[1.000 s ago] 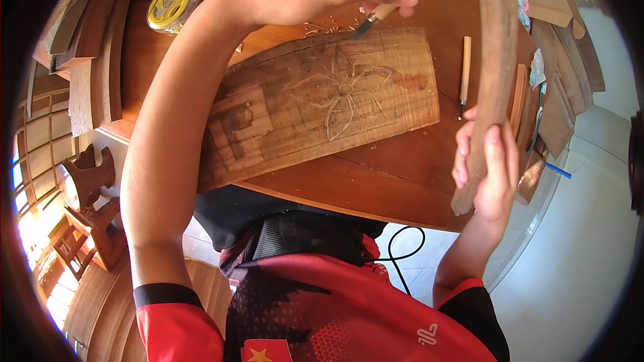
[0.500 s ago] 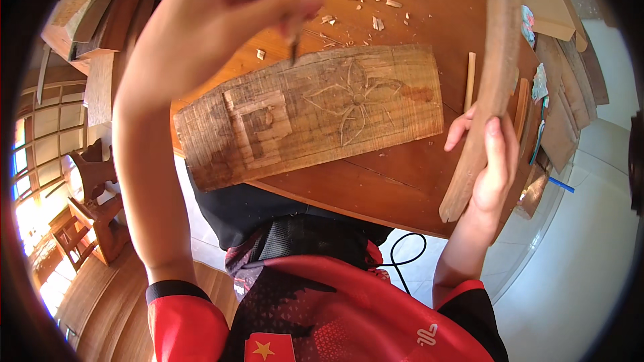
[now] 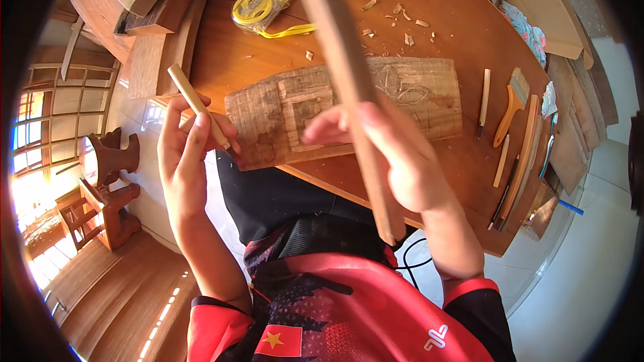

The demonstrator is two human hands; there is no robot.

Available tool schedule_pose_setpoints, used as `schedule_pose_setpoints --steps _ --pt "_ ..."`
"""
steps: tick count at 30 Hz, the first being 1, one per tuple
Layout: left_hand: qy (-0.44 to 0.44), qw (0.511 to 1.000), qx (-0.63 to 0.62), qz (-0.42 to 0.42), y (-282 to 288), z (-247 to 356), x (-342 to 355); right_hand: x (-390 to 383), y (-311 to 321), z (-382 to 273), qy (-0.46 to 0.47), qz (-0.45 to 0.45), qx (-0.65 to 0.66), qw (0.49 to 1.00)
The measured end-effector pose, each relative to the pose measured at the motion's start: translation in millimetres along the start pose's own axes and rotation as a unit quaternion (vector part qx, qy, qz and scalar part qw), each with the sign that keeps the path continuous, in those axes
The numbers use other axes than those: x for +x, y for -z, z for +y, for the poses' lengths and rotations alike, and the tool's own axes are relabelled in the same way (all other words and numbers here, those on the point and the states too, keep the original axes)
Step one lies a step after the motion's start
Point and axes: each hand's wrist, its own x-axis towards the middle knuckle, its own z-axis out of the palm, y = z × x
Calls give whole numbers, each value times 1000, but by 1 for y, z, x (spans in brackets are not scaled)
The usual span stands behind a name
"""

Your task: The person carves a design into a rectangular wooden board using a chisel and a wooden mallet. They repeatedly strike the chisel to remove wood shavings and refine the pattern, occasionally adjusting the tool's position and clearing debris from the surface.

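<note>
A reddish-brown polished wooden table spreads under the work. Along its near left edge lies a broad brown plank with curved ends and shallow carving, the carved board, one near corner jutting past the edge. It looks stiff and moderately heavy, its dry grain unlikely to slip; its raised carved lines may chip, so the plain long edges would be the better hold.

A long, squared brown wooden stick slants above the board, from the far side to the near edge. It seems rigid and solid, weightier than the chisel, and would be best gripped around its lower part. The right hand, blurred, curls loosely around that part, palm to the stick's right and fingertips to its left; how firmly it presses I cannot tell. The board lies beneath and to the left of this hand.

The left hand has its thumb and fingers closed on a slim chisel with a pale round wooden handle and dark blade. This looks light and stiff, smooth at the handle, sharp at the tip, so the handle is the place to hold. It crosses the fingers, blade toward the board's left end, just right of the hand; contact there is unclear.
</note>
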Motion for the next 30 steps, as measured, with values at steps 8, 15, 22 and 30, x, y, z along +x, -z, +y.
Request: schedule_pose_setpoints --steps 8,15,22,30 --pt "-5 1000 -23 -11 14 -8 -10 30 21 -6 210 220 -157 940" --pt "-31 999 -37 -25 8 -7 -4 -5 42 -22 172 210 -139 952" --pt "-16 998 -24 -60 -16 -2 7 -52 94 -42 125 323 -186 920" --pt "-3 998 -19 -67 -49 3 17 -77 116 -34 89 327 -312 888"
